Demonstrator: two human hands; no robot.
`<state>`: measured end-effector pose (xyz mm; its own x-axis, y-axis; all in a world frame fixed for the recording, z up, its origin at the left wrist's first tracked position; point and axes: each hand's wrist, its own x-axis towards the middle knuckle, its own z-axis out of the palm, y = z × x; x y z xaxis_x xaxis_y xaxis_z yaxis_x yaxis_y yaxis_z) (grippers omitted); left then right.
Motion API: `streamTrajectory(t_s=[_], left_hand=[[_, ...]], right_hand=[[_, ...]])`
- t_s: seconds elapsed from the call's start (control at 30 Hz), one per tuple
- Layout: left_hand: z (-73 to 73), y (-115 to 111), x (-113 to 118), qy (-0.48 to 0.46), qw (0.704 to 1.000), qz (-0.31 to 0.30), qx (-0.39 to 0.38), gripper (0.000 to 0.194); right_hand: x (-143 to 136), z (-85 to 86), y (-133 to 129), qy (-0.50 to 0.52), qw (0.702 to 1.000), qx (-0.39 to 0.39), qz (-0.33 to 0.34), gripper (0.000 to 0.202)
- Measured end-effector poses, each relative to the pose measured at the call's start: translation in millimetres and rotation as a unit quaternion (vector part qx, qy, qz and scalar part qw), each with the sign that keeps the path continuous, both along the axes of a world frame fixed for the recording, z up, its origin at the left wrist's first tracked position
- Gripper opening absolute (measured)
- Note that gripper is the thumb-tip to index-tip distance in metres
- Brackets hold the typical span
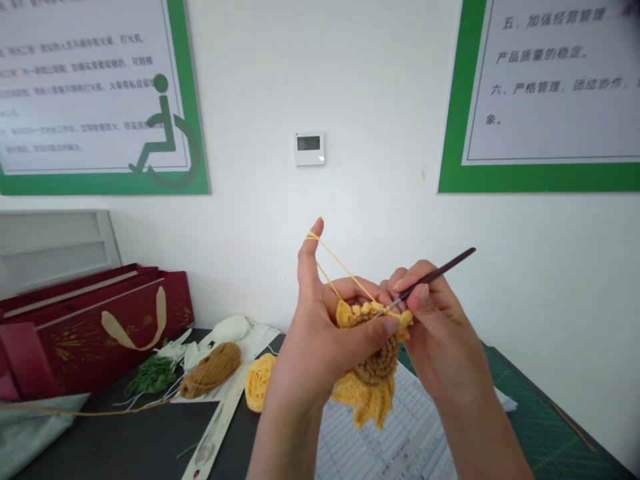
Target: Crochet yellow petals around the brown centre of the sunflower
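My left hand (pixel 325 333) pinches a crocheted flower (pixel 377 363) with a brown round centre and yellow ruffled petals. Its index finger points up, with yellow yarn (pixel 345 268) looped around the tip and running down to the flower's upper edge. Between the fingers of my right hand (pixel 437 320) is a crochet hook (pixel 440 272) with a dark handle, slanting up to the right. The hook's metal end meets the yellow stitches along the top of the flower, where the fingers partly cover it. Left of my left wrist lies a ball of yellow yarn (pixel 259 381).
On the dark table (pixel 150 447) lie brown yarn (pixel 213 370), green yarn (pixel 151 375), white yarn (pixel 231 329) and a ruler (pixel 217 427). Red gift bags (pixel 85 333) stand at the left. Printed sheets (pixel 375 447) and a green cutting mat (pixel 545 433) are below and right of my hands.
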<state>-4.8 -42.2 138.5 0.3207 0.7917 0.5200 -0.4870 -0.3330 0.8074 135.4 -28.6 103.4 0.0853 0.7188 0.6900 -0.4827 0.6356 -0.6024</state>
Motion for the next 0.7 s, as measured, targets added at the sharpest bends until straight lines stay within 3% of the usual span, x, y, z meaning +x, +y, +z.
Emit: streamTrajectory(t_s=[0.27,0.47,0.7], left_hand=[[0.9,-0.7,-4.0,0.019,0.999,-0.025,-0.011,0.141],[-0.3,1.2,-4.9,0.041,0.995,-0.087,-0.005,0.146],[-1.3,2.4,-5.4,0.066,0.993,-0.102,-0.007,0.147]], right_hand=[[-3.8,-0.7,0.8,0.016,1.0,0.012,-0.006,0.027],[3.5,0.7,-3.6,-0.001,0.999,0.034,0.032,0.025],[7.0,2.0,-6.8,-0.014,0.998,0.033,0.047,0.026]])
